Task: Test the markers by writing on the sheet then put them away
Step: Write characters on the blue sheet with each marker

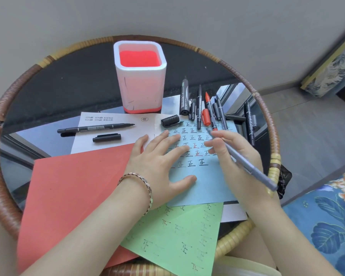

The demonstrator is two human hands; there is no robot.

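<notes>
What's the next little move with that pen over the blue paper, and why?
Probably lower the marker until its tip meets the blue sheet, then write a test character. The right hand grips it in a writing hold, tip near the written rows, and the left hand lies flat on the sheet.

Uncapped markers (204,110) crowding holder's (140,76) right

1 rose-gold chain-link bracelet (145,183) around the left wrist
</notes>
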